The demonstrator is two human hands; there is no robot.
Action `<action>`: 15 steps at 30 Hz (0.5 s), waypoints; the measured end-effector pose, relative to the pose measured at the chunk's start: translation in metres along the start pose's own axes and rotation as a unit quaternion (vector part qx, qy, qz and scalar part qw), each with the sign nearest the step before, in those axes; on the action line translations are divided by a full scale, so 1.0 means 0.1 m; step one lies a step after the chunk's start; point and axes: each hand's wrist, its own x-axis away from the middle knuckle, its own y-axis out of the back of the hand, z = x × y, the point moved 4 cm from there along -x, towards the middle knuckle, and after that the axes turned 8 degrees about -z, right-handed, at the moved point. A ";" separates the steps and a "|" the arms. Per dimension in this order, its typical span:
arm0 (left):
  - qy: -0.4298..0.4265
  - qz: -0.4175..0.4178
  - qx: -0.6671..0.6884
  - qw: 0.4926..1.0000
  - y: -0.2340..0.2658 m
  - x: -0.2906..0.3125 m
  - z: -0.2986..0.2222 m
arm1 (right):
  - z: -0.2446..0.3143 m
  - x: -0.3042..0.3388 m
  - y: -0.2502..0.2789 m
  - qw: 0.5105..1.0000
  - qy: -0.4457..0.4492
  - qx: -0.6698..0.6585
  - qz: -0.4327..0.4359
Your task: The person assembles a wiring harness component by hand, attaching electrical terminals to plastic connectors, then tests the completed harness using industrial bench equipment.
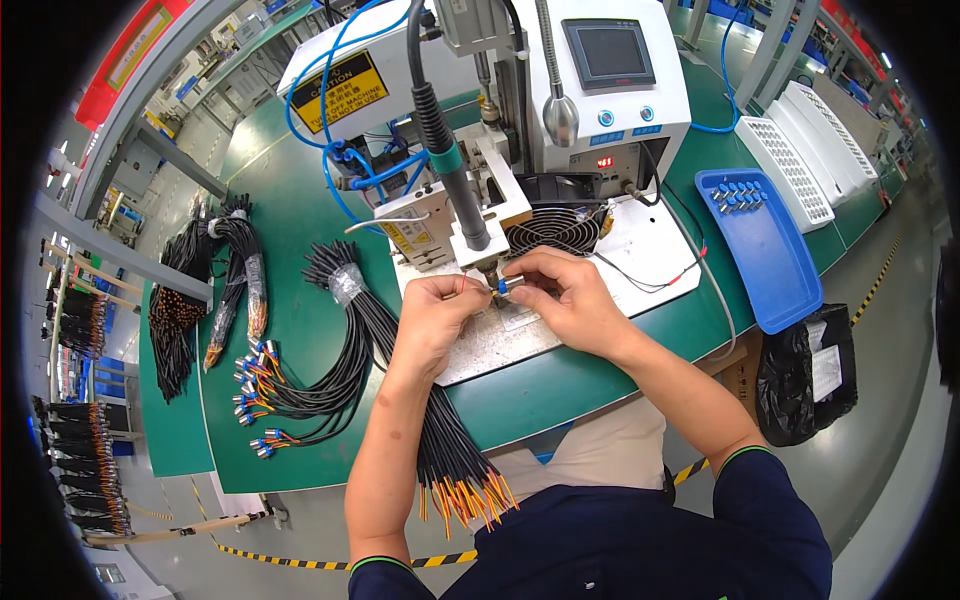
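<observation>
Under the soldering head (468, 205) of a bench machine, my two hands meet fingertip to fingertip. My right hand (578, 305) pinches a small round metal connector (508, 285) with a blue end. My left hand (438, 318) is closed in a pinch beside it, and a thin red wire (463, 284) shows at its fingertips. The exact contact between wire and connector is hidden by the fingers. Below my left forearm hangs a bundle of black cables (450, 440) with stripped orange and yellow ends, over the table's front edge.
Finished-looking cables with blue-and-metal connectors (262, 385) lie left on the green table (300, 215). More cable bundles (180, 300) lie farther left. A blue tray (770, 260) at right holds several connectors; white perforated trays (785, 170) stand behind it. A fan (552, 232) sits behind my hands.
</observation>
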 end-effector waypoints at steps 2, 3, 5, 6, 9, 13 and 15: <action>-0.004 0.000 0.001 1.000 0.00 0.00 0.00 | -0.01 0.00 0.00 1.000 -0.018 -0.003 0.002; 0.001 0.000 0.000 1.000 0.00 0.00 0.00 | -0.02 0.00 0.00 1.000 -0.018 -0.003 0.002; 0.006 -0.001 -0.001 1.000 0.01 0.00 0.01 | -0.02 0.00 0.00 1.000 -0.002 -0.004 0.000; 0.002 -0.001 0.000 1.000 0.01 0.00 0.01 | -0.01 0.00 -0.01 1.000 -0.002 -0.004 0.001; -0.001 0.000 0.000 1.000 0.01 0.00 0.00 | -0.01 0.00 0.00 1.000 -0.016 0.000 0.005; -0.004 -0.001 -0.001 1.000 0.01 0.00 0.01 | -0.02 0.01 -0.01 1.000 -0.016 -0.007 0.002; 0.000 -0.002 -0.004 1.000 0.01 0.00 0.01 | -0.03 0.01 -0.01 1.000 -0.021 -0.010 0.002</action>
